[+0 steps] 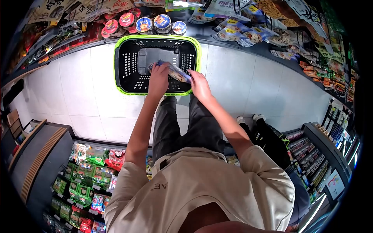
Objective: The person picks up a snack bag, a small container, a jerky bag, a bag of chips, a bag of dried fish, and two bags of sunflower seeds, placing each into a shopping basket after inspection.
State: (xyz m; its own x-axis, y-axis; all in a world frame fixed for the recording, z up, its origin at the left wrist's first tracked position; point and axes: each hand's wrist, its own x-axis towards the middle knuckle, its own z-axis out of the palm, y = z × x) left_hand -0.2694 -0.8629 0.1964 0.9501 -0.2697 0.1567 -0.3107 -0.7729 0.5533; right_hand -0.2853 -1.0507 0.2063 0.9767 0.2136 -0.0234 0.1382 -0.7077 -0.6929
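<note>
A black shopping basket (120, 75) with a bright green rim stands on the floor in front of my feet; nothing else shows inside. Over its opening I hold a blue-and-white snack packet (180, 74), slanting down from left to right. My left hand (158, 79) grips its upper left end, fingers bent over the edge. At the lower right end, near the basket's right side, my right hand (200, 84) has it between thumb and fingers. The packet's label is too small to read.
Ahead, a low shelf carries red and blue round tubs (144, 25) and bagged snacks (243, 31). Shelves of green and red packets (87, 174) stand behind me on the left. Another person's dark-clothed legs (268, 141) are close behind on the right. Pale floor tiles (241, 77) surround the basket.
</note>
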